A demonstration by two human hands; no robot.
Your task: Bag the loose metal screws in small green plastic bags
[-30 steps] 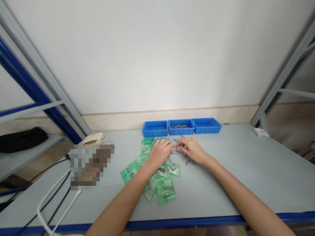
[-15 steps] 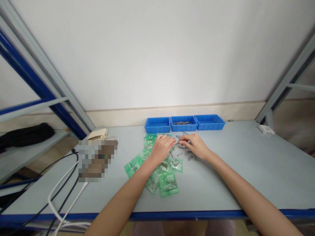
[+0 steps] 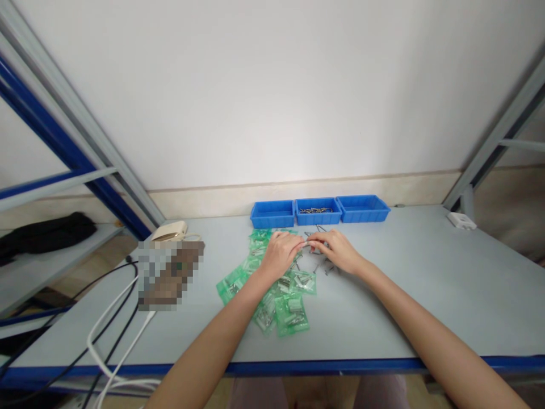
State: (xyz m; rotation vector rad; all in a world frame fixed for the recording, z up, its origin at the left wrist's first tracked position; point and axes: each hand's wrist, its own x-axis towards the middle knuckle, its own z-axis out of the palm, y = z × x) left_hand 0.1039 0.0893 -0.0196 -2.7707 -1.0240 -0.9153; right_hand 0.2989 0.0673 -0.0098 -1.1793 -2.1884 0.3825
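My left hand [image 3: 280, 254] is closed, fingers pressed together, above several green plastic bags [image 3: 291, 315] of small metal parts. Its fingertips almost meet those of my right hand [image 3: 335, 250], which is closed in a pinch. Between the two sets of fingertips shows a small pale piece, too small to make out. Loose screws [image 3: 329, 267] lie on the table under and around my right hand, partly hidden by it. More screws [image 3: 315, 211] lie in the middle blue bin [image 3: 318, 219], beyond my hands.
A left blue bin [image 3: 272, 218] and a right blue bin [image 3: 364, 210] flank the middle one. On the left are a cream-coloured device [image 3: 169, 230], a blurred-out object and white cables [image 3: 96, 355]. A white adapter [image 3: 462, 221] sits at the far right.
My fingertips have come slightly closer together around the small pale piece. A loose screw beside my right hand lies at a different angle. The bags and bins have stayed put.
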